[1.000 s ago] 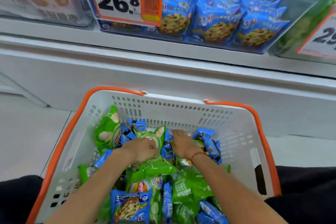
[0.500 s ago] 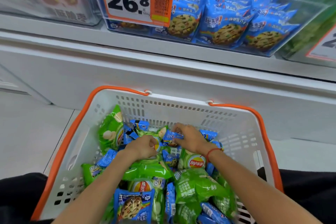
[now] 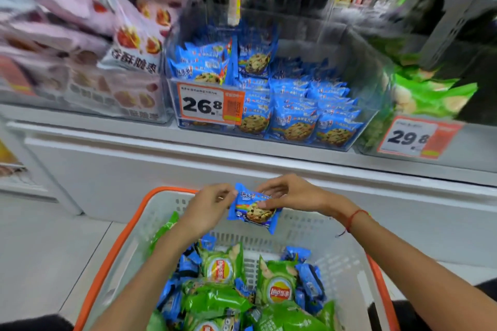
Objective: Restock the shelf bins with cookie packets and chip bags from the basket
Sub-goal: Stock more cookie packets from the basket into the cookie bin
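1. The landmark is the basket (image 3: 126,236), white with an orange rim, low in the middle of the view. All places below are given from it.
2. Above and left of the basket, a clear shelf bin holds pink snack bags (image 3: 88,43), blurred.
3. The left hand (image 3: 207,207) is raised just above the basket's far rim. Its fingertips pinch the left edge of a blue cookie packet (image 3: 252,209).
4. That cookie packet hangs in the air over the basket's far rim, between the two hands, tilted, its cookie picture facing up.
5. Straight above the basket, the cookie bin (image 3: 363,126) is partly stocked with matching blue packets, behind a price tag (image 3: 207,106) reading 26.8.
6. The right hand (image 3: 290,196) grasps the packet's right side, thumb on its face and fingers curled behind it.
7. Inside the basket lie green chip bags (image 3: 277,282) mixed with more blue packets.
8. Above and right of the basket, the chip bin (image 3: 376,129) holds green bags, blurred.
9. Handling, as a judgement: the packet looks light, with thin, slippery film, and the cookie inside is probably brittle. Holding it by the crimped end seals or lightly by its edges seems safest; squeezing the middle could crack it.
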`<action>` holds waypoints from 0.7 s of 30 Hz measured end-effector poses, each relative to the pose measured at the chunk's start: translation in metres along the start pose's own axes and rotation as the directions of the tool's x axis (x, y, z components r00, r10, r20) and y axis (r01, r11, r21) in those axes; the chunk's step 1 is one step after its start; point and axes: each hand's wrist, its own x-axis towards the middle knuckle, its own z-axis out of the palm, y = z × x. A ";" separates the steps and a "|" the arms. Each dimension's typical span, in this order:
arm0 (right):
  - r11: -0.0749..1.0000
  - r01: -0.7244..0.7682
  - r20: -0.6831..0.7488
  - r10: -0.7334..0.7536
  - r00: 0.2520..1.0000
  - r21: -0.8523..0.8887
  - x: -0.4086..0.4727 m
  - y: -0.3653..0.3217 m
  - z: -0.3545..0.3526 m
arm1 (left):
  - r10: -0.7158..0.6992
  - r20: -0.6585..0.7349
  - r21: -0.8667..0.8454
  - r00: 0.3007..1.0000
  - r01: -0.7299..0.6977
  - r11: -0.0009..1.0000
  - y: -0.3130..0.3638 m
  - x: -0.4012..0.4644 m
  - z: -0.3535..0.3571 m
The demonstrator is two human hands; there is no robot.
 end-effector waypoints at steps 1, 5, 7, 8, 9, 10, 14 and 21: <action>1.000 0.024 -0.009 -0.024 1.000 -0.003 -0.005 -0.010 -0.006 | 0.041 -0.075 0.061 0.996 -0.037 0.997 0.008 0.000 -0.003; 0.986 0.149 -0.122 -0.157 0.980 -0.073 -0.021 -0.053 -0.024 | 0.172 -0.311 0.061 0.935 -0.161 0.985 0.047 -0.003 -0.019; 0.971 0.214 -0.191 -0.231 0.954 -0.103 -0.030 -0.075 -0.030 | 0.237 -0.396 0.026 0.887 -0.247 0.969 0.065 -0.004 -0.028; 0.960 0.255 -0.222 -0.275 0.936 -0.116 -0.033 -0.088 -0.035 | 0.262 -0.438 0.005 0.860 -0.289 0.957 0.076 -0.003 -0.036; 0.949 0.287 -0.246 -0.310 0.918 -0.128 -0.037 -0.098 -0.038 | 0.278 -0.469 -0.021 0.838 -0.325 0.945 0.086 -0.001 -0.043; 0.936 0.320 -0.272 -0.349 0.897 -0.147 -0.039 -0.111 -0.043 | 0.302 -0.492 -0.030 0.817 -0.362 0.932 0.096 0.002 -0.053; 0.884 0.395 -0.380 -0.465 0.800 -0.250 -0.040 -0.147 -0.069 | 0.474 -0.546 0.233 0.690 -0.419 0.878 0.125 0.017 -0.091; 0.907 0.298 -0.516 -0.415 0.749 -0.297 0.009 -0.170 -0.128 | 0.632 -0.374 0.735 0.679 -0.198 0.648 0.116 0.043 -0.120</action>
